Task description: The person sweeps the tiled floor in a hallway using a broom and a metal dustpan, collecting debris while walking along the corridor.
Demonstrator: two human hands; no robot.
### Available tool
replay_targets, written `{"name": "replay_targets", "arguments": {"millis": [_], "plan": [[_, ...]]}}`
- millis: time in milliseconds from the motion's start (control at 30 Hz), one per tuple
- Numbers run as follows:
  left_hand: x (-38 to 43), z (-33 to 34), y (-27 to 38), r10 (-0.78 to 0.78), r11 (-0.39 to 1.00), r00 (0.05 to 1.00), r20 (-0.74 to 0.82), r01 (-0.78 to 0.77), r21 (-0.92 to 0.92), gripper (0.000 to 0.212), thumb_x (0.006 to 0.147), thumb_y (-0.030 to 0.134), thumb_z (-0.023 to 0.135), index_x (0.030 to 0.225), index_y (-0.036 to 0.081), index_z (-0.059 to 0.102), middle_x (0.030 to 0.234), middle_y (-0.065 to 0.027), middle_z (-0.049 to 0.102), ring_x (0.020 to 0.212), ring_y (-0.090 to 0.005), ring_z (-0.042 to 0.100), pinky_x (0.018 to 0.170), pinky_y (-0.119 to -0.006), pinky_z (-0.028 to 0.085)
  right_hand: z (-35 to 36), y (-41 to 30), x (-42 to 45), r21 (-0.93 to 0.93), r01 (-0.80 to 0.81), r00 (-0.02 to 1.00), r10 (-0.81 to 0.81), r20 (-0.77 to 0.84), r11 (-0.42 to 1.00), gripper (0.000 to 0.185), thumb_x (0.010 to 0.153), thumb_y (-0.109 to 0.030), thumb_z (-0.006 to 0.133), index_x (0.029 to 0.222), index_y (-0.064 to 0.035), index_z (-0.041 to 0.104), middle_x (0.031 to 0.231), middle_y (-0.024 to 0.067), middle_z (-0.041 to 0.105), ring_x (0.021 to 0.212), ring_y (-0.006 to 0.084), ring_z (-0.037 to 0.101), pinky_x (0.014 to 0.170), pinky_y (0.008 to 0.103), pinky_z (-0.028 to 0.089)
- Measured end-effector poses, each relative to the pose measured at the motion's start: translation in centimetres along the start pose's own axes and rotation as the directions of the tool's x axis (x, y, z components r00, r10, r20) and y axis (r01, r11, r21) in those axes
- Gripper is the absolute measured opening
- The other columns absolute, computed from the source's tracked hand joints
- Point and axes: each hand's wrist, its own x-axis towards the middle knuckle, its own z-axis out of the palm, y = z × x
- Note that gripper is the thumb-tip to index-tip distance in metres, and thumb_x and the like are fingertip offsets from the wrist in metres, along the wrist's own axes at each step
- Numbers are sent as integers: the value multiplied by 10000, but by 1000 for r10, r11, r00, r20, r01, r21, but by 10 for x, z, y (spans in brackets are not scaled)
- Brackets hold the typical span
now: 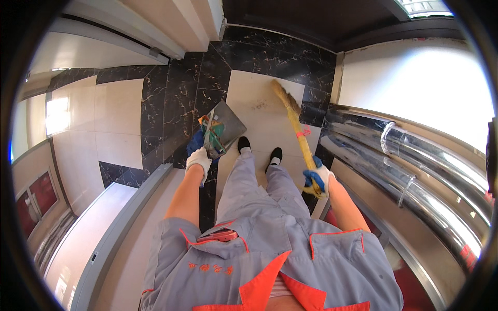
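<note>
My left hand (199,162), in a white work glove, grips a metal dustpan (230,123) near its back end. Green, orange and blue material (216,134) sits about the dustpan's handle; what it is I cannot tell. My right hand (320,179) wears a white glove with a blue-coated palm and is closed around the yellow handle of a straw broom (296,124). A pink tie (303,132) is wound round that handle. The broom's bristles rest toward the far side of a pale floor tile (249,87), right of a dark smudge (260,104) on it.
Two shiny metal-clad pipes (393,163) run along the right wall. A dark door (280,19) closes off the far side. On the left, a doorway with a grey-edged door (120,229) opens onto more tiled floor (116,112). Black marbled tiles (183,105) border the pale ones.
</note>
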Motion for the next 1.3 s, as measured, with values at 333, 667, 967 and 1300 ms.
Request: {"name": "replay_targets", "arguments": {"millis": [333, 667, 967, 1300], "plan": [[9, 9, 7, 29, 999, 1000, -6, -29, 43, 390, 761, 237, 599, 1069, 28, 482, 1096, -147, 548, 1032, -292, 523, 844, -381, 445, 86, 21, 17, 138, 8, 942, -54, 332, 990, 519, 705, -88, 599, 1167, -64, 362, 715, 108, 540, 521, 186, 526, 480, 309, 435], [-4, 22, -2, -29, 998, 1000, 3, 29, -56, 393, 746, 235, 628, 1062, 41, 497, 1083, -140, 554, 1034, -281, 523, 849, -381, 439, 16, 55, -46, 254, -100, 991, 75, 107, 962, 772, 707, -39, 649, 1330, -152, 208, 675, 77, 524, 497, 157, 507, 432, 283, 421], [-20, 103, -40, -82, 969, 994, -73, 63, -238, 399, 718, 180, 620, 1061, 32, 483, 1058, -167, 546, 1008, -317, 520, 830, -387, 436, -98, 77, 45, 476, 14, 997, 22, -71, 879, 105, 738, -56, 588, 790, -44, 497, 577, 45, 503, 501, 154, 497, 466, 278, 418], [-80, 253, -80, -230, 662, 965, -126, 61, -747, 396, 706, 57, 601, 1083, 44, 483, 969, -190, 585, 903, -322, 570, 737, -374, 449, 28, 126, 51, 221, 4, 977, -51, 209, 975, 206, 775, -136, 578, 952, -81, 487, 711, 104, 542, 595, 222, 548, 501, 354, 439]]}}
